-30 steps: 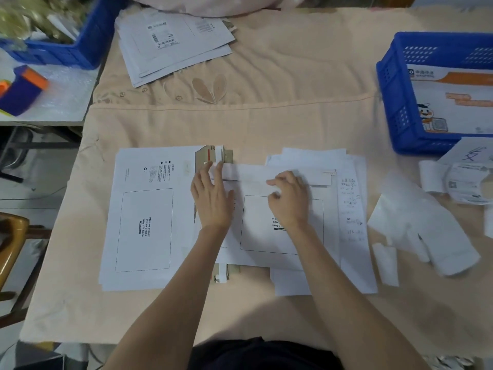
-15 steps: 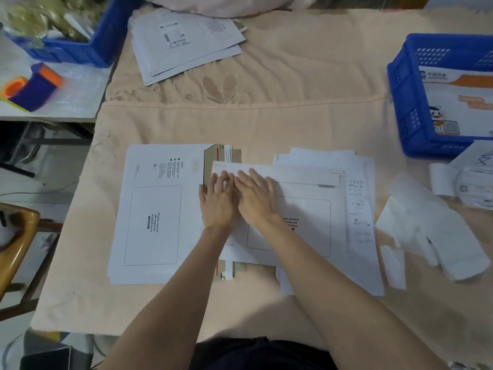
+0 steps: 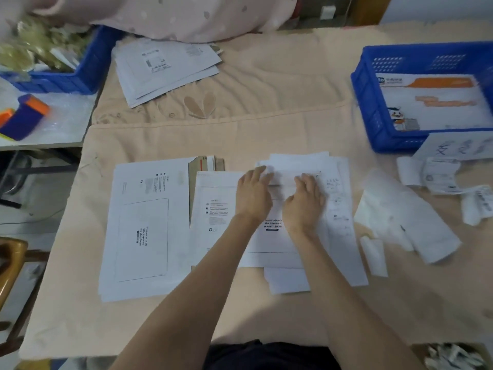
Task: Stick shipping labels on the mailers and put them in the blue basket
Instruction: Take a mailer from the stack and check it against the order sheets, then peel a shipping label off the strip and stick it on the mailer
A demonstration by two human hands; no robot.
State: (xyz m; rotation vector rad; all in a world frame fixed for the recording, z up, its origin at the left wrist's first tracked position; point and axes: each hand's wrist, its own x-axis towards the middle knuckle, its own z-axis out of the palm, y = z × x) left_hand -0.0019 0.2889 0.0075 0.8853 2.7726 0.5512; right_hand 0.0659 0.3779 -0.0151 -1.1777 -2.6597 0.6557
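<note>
On the bench's left lies a mailer stack [image 3: 145, 228]. Your left hand [image 3: 253, 196] and right hand [image 3: 304, 201] rest side by side, fingers straight, pressing the folded flap of the mailer [image 3: 213, 209] in front of you. Loose backing papers [image 3: 400, 217] lie further right, the blue basket [image 3: 373, 108] far right.

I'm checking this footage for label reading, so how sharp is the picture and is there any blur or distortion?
Head view: soft overall, motion-smeared. The waybill print on the mailer under the left hand and right hand is barely readable; the blue basket and the label scraps are streaked. Wide-angle bending at the edges; light even, no glare.
</note>
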